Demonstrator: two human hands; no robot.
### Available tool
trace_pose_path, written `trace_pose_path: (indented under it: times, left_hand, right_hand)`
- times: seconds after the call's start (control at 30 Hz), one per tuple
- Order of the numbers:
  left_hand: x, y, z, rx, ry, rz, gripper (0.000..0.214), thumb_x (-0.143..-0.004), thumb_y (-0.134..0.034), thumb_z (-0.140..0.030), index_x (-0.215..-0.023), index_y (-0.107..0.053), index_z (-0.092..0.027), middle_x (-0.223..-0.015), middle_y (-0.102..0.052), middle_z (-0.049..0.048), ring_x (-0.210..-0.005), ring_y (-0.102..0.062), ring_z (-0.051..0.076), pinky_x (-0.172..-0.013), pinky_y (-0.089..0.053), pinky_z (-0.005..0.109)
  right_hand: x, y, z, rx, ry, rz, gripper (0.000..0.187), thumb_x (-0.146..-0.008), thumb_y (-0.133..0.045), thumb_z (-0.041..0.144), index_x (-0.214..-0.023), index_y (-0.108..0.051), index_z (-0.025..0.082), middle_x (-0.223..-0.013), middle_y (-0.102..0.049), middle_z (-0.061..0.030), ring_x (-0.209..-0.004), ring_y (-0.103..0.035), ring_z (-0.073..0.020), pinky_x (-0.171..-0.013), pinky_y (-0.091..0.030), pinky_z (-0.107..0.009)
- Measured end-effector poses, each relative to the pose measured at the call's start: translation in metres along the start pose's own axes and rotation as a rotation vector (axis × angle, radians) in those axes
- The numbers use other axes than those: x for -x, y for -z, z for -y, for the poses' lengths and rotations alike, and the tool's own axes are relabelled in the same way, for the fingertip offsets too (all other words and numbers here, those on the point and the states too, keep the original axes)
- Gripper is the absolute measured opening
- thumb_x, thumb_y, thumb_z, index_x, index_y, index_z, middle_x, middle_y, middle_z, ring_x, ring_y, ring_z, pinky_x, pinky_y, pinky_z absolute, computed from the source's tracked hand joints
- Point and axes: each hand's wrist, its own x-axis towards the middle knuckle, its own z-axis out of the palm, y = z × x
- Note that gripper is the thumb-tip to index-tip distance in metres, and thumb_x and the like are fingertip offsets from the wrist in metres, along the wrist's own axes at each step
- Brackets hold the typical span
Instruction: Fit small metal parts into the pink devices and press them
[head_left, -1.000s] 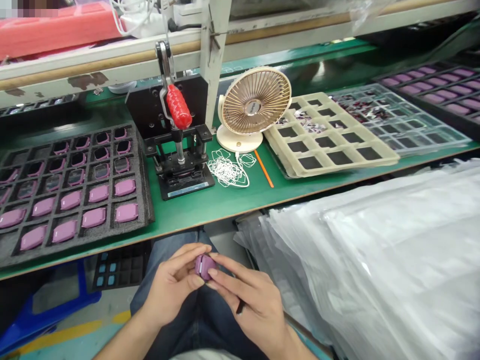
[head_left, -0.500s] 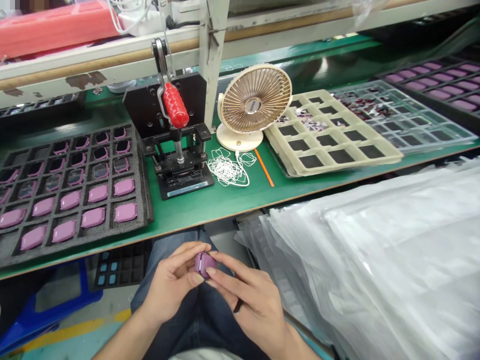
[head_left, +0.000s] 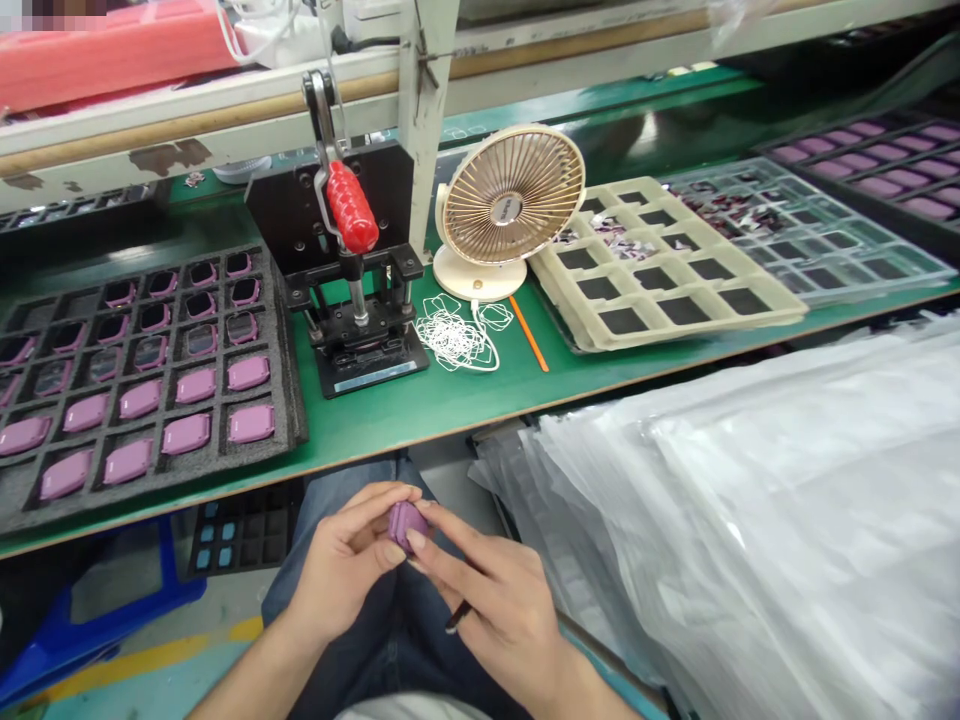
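Note:
Over my lap, both hands hold one small purple watch case (head_left: 406,524) between their fingertips. My left hand (head_left: 341,560) is closed on its left side, the thumb at the lower edge and the index finger along the top. From the other side, my right hand (head_left: 499,590) pinches it with thumb and fingers. A short dark stick-like thing (head_left: 458,617) pokes out from under the right hand's fingers; its kind is unclear. The fingers hide much of the case.
On the green bench stand a black press (head_left: 360,310) with a red handle (head_left: 351,207) and a fan (head_left: 507,208). A foam tray (head_left: 281,400) of purple cases lies left, a cream compartment tray (head_left: 645,335) right. White rings (head_left: 454,338) and an orange stick (head_left: 529,335) lie between. Plastic sheets (head_left: 750,480) fill the lower right.
The case has turned slightly in my fingers, and the pale strip in its side gap no longer shows. The dark stick in my right hand has shifted a little left.

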Motion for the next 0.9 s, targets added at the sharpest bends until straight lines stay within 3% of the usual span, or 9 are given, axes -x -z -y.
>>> trace_pose_path:
  times: [0.13,0.23,0.33,0.4,0.47,0.57,0.7,0.8,0.9]
  left_hand:
    - [0.001,-0.003,0.003,-0.038,-0.017,-0.027,0.040,-0.093,-0.079,-0.026,-0.133,-0.077,-0.031,-0.146,-0.067,0.0109,-0.135,-0.065,0.031,-0.117,-0.050,0.044]
    - [0.004,-0.008,0.008,-0.064,-0.035,-0.078,0.042,-0.096,-0.076,-0.034,-0.137,-0.074,-0.027,-0.151,-0.064,0.0137,-0.142,-0.058,0.033,-0.121,-0.046,0.047]
    - [0.006,-0.013,0.010,-0.024,0.031,-0.240,0.037,-0.095,-0.077,-0.036,-0.131,-0.077,-0.025,-0.131,-0.077,0.0128,-0.122,-0.072,0.028,-0.108,-0.056,0.041]
    - [0.006,-0.015,0.009,0.064,0.042,-0.301,0.029,-0.092,-0.081,-0.033,-0.119,-0.082,-0.026,-0.111,-0.083,0.0095,-0.104,-0.078,0.024,-0.097,-0.061,0.037]
    - [0.004,-0.014,0.006,0.148,-0.007,-0.293,0.025,-0.086,-0.087,-0.030,-0.110,-0.085,-0.026,-0.101,-0.084,0.0078,-0.094,-0.079,0.023,-0.090,-0.063,0.035]
    - [0.001,-0.009,0.003,0.165,-0.049,-0.247,0.025,-0.082,-0.090,-0.026,-0.106,-0.086,-0.026,-0.097,-0.084,0.0076,-0.089,-0.078,0.020,-0.086,-0.063,0.032]
    - [0.000,-0.008,0.002,0.138,-0.077,-0.198,0.017,-0.080,-0.092,-0.026,-0.097,-0.087,-0.024,-0.089,-0.083,0.0075,-0.084,-0.076,0.019,-0.080,-0.062,0.029]
    - [-0.003,-0.014,0.002,0.139,-0.086,-0.303,0.020,-0.079,-0.093,-0.034,-0.096,-0.087,-0.025,-0.089,-0.083,0.0067,-0.083,-0.078,0.020,-0.081,-0.063,0.030]
    - [-0.007,-0.018,-0.004,-0.126,-0.092,-0.360,0.028,-0.088,-0.085,-0.033,-0.115,-0.084,-0.027,-0.110,-0.083,0.0100,-0.100,-0.079,0.024,-0.092,-0.064,0.036]
  right_hand:
    - [0.005,-0.009,-0.003,0.075,0.020,0.008,0.049,-0.097,-0.057,0.003,-0.140,-0.067,0.025,-0.144,-0.068,-0.0156,-0.092,-0.081,-0.0183,-0.066,-0.061,-0.028]
    - [0.004,-0.016,-0.004,0.098,0.018,-0.009,0.045,-0.099,-0.060,0.006,-0.138,-0.067,0.027,-0.141,-0.071,-0.0133,-0.096,-0.081,-0.0184,-0.070,-0.062,-0.027]
    - [-0.004,-0.018,-0.001,0.036,-0.073,-0.033,0.037,-0.100,-0.068,0.017,-0.136,-0.065,0.025,-0.135,-0.073,-0.0132,-0.108,-0.078,-0.0217,-0.081,-0.064,-0.029]
    - [-0.011,-0.016,0.003,-0.023,-0.192,-0.029,0.034,-0.099,-0.072,0.029,-0.131,-0.064,0.022,-0.123,-0.074,-0.0133,-0.106,-0.077,-0.0232,-0.079,-0.063,-0.030]
    - [-0.018,-0.013,0.004,-0.052,-0.247,0.051,0.025,-0.100,-0.069,0.036,-0.121,-0.064,0.022,-0.105,-0.073,-0.0090,-0.092,-0.074,-0.0214,-0.071,-0.059,-0.029]
    - [-0.022,-0.011,0.002,-0.058,-0.135,0.206,0.012,-0.106,-0.056,0.031,-0.106,-0.065,0.022,-0.084,-0.066,-0.0020,-0.069,-0.064,-0.0164,-0.059,-0.045,-0.028]
    - [-0.019,-0.017,-0.001,-0.102,-0.045,0.190,0.013,-0.106,-0.053,0.025,-0.097,-0.061,0.021,-0.073,-0.060,0.0010,-0.058,-0.053,-0.0137,-0.057,-0.032,-0.031]
    - [-0.021,-0.021,-0.002,-0.161,-0.124,0.156,0.012,-0.106,-0.055,0.027,-0.099,-0.061,0.021,-0.078,-0.063,0.0003,-0.063,-0.056,-0.0134,-0.061,-0.035,-0.030]
    - [-0.033,-0.017,-0.005,-0.306,-0.324,0.173,0.026,-0.109,-0.052,0.035,-0.088,-0.058,0.021,-0.073,-0.055,0.0026,-0.061,-0.049,-0.0120,-0.058,-0.033,-0.027]
